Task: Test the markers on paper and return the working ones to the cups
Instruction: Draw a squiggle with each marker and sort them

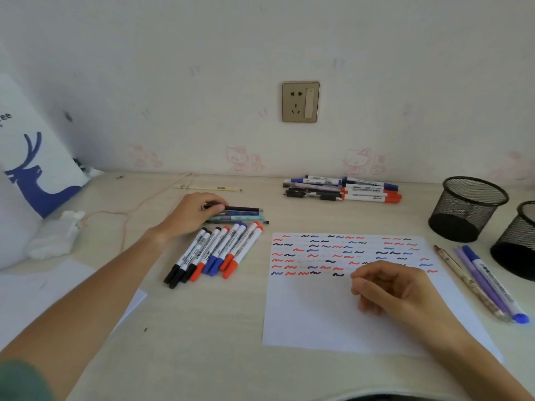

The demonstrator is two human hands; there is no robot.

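Observation:
A white sheet of paper (318,311) lies in front of me, its top part covered with red, blue and black squiggles. My right hand (390,287) rests on it with loosely curled fingers and holds nothing. My left hand (191,212) reaches to the left and its fingers pinch a black pen (243,209) at the back of a small group of pens. Just below lies a row of several markers (214,253) with black, red and blue caps. Two black mesh cups (467,208) (518,241) stand at the right.
Another pile of markers and pens (341,189) lies near the wall. Three pens (483,285) lie right of the paper by the cups. A white bag with a blue deer (31,157), crumpled tissue (55,235) and a thin cable (127,215) are at the left.

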